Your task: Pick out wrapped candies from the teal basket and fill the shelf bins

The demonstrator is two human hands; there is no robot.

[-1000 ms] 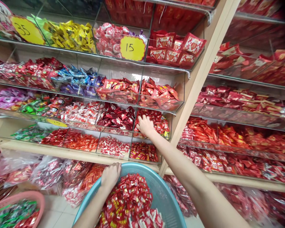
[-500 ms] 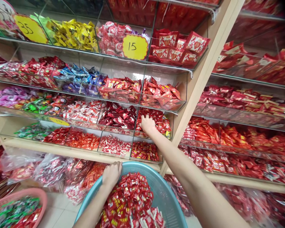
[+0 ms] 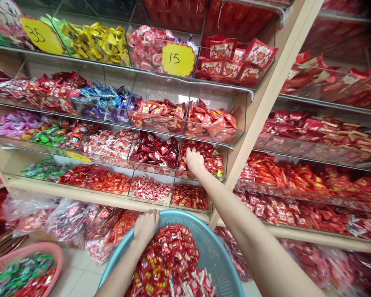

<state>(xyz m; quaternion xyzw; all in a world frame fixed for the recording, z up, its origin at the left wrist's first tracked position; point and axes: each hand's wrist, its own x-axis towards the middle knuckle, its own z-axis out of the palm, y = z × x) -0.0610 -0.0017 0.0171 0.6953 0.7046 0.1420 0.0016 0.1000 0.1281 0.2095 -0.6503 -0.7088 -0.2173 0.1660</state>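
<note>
This is a shop for wrapped sweets (image 3: 210,154). Wooden shelves (image 3: 261,105) carry rows of clear bins (image 3: 235,136) heaped with loose pieces in bright wrappers, mostly sorted by kind. Yellow tags (image 3: 178,59) on the fronts bear handwritten numbers, 35 and 15. Full plastic bags (image 3: 69,220) sit beneath the lowest shelf, and the floor (image 3: 89,282) is tiled.

The pale wooden shelf unit (image 3: 264,99) supports tiers of clear, divided bins (image 3: 238,105). The bins contain small wrapped red packets (image 3: 210,154), plus yellow packets (image 3: 97,43) and blue packets (image 3: 100,97). Scalloped yellow cards (image 3: 178,59) sit along bin fronts.
</note>
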